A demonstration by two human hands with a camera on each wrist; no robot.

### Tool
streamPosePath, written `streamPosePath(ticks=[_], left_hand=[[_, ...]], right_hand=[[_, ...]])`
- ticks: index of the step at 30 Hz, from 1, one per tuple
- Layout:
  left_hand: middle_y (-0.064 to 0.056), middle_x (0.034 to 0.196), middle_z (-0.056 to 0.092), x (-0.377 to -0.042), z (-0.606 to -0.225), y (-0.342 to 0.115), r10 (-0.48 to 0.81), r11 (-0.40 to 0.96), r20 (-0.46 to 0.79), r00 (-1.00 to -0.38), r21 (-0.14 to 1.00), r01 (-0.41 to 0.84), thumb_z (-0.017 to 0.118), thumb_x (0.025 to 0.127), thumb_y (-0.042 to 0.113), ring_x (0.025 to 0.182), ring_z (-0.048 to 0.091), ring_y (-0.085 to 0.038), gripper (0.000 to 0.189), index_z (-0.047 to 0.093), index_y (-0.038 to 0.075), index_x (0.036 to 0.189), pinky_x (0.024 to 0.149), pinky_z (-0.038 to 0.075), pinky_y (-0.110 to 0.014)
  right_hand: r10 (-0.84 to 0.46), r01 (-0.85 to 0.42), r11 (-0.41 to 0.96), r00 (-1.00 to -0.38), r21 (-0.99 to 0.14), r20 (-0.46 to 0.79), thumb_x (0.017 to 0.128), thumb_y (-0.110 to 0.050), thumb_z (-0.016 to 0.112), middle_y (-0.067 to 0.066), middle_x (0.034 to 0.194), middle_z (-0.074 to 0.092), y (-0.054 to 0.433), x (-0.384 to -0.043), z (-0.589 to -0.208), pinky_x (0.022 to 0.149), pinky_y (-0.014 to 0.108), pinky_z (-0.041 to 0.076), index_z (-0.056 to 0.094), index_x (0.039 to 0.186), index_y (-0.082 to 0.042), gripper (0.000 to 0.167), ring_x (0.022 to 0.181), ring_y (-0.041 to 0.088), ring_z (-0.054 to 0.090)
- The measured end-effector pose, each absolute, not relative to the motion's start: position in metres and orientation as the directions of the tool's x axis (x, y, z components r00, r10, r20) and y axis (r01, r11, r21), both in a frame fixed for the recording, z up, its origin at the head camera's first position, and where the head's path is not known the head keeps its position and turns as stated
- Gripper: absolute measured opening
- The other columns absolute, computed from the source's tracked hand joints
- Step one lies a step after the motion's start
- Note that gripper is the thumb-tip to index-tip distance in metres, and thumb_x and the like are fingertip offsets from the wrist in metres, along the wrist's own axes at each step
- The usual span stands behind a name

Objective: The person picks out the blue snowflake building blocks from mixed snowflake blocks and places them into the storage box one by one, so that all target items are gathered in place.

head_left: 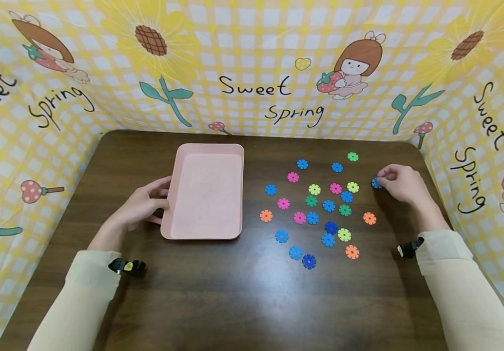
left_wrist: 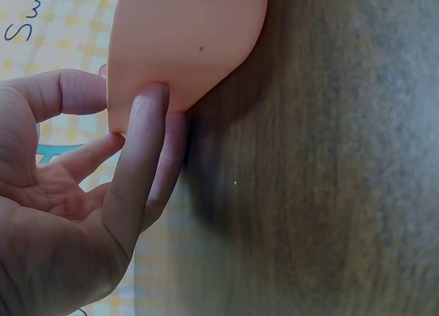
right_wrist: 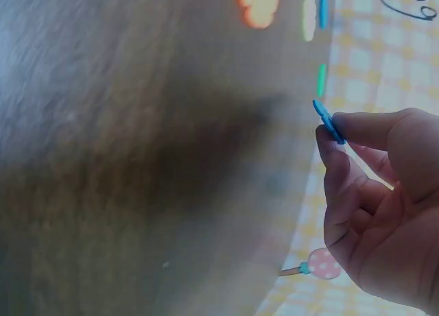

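Observation:
At the left side of the pink tray point(head_left: 205, 195), my left hand point(head_left: 140, 202) holds the rim. In the left wrist view, fingers point(left_wrist: 147, 117) lie against the outer wall of the tray point(left_wrist: 199, 28). My right hand point(head_left: 403, 183) pinches a blue notched plastic disc point(head_left: 376, 183) between thumb and fingertips, at the right of the table. The right wrist view shows this blue disc point(right_wrist: 328, 122) edge-on in the right hand point(right_wrist: 384, 192). Many similar discs lie spread between tray and right hand, among them an orange disc point(head_left: 369, 218) and a green disc point(head_left: 353, 156).
The discs lie flat on the dark wooden table point(head_left: 234, 292), in blue, pink, orange, yellow and green. A yellow checked cloth point(head_left: 252, 58) stands up around the back and both sides. The tray's bottom shows only small specks.

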State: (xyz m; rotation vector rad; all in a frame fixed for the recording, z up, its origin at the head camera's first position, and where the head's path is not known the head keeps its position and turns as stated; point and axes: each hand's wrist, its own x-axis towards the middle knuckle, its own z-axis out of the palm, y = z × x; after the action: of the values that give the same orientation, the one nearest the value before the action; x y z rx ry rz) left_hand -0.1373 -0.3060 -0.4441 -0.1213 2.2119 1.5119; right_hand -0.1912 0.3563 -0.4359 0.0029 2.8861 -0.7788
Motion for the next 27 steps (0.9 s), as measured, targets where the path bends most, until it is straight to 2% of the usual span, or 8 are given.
streamPosePath(ticks=[9, 15, 18, 23, 27], left_hand=[[-0.028, 0.152, 0.041, -0.138, -0.444, -0.306, 0.186, 0.396, -0.409, -0.893, 0.863, -0.313, 0.061, 0.093, 0.002, 0.107, 0.062, -0.033, 0.087, 0.023, 0.022, 0.167, 0.071, 0.063, -0.049], [-0.028, 0.152, 0.041, -0.138, -0.443, -0.302, 0.193, 0.395, -0.41, -0.892, 0.864, -0.312, 0.061, 0.093, 0.002, 0.109, 0.062, -0.036, 0.086, 0.023, 0.022, 0.167, 0.072, 0.063, -0.05], [-0.029, 0.152, 0.041, -0.138, -0.442, -0.299, 0.199, 0.395, -0.41, -0.89, 0.865, -0.31, 0.062, 0.094, 0.003, 0.11, 0.062, -0.037, 0.085, 0.024, 0.022, 0.167, 0.072, 0.063, -0.05], [-0.029, 0.152, 0.041, -0.139, -0.443, -0.296, 0.203, 0.397, -0.406, -0.891, 0.866, -0.305, 0.061, 0.094, 0.002, 0.109, 0.062, -0.037, 0.084, 0.024, 0.021, 0.167, 0.072, 0.063, -0.05], [-0.029, 0.152, 0.041, -0.14, -0.444, -0.294, 0.204, 0.402, -0.409, -0.889, 0.863, -0.305, 0.062, 0.094, 0.003, 0.109, 0.062, -0.037, 0.085, 0.023, 0.021, 0.167, 0.072, 0.063, -0.049]], right_hand=[[-0.075, -0.043, 0.822, -0.997, -0.568, -0.032, 0.101, -0.031, 0.069, 0.018, 0.103, 0.074, 0.325, -0.186, -0.418, 0.078, 0.044, 0.048, 0.072, 0.11, -0.003, 0.029, 0.097, 0.036, 0.068], [-0.12, -0.091, 0.738, -0.993, -0.669, 0.002, 0.099, -0.03, 0.072, 0.013, 0.098, 0.075, 0.292, -0.185, -0.41, 0.07, 0.029, 0.051, 0.075, 0.109, -0.004, 0.028, 0.09, 0.03, 0.068], [-0.147, -0.106, 0.69, -0.989, -0.716, 0.006, 0.099, -0.027, 0.073, 0.011, 0.097, 0.075, 0.275, -0.185, -0.411, 0.067, 0.024, 0.051, 0.076, 0.108, -0.004, 0.025, 0.089, 0.032, 0.069], [-0.2, -0.126, 0.634, -0.98, -0.763, -0.004, 0.099, -0.024, 0.074, 0.01, 0.095, 0.075, 0.248, -0.186, -0.415, 0.066, 0.026, 0.052, 0.076, 0.108, -0.006, 0.021, 0.087, 0.037, 0.068], [-0.247, -0.15, 0.599, -0.969, -0.786, -0.004, 0.098, -0.023, 0.074, 0.009, 0.093, 0.075, 0.225, -0.187, -0.417, 0.064, 0.029, 0.051, 0.076, 0.108, -0.007, 0.02, 0.083, 0.035, 0.066]])
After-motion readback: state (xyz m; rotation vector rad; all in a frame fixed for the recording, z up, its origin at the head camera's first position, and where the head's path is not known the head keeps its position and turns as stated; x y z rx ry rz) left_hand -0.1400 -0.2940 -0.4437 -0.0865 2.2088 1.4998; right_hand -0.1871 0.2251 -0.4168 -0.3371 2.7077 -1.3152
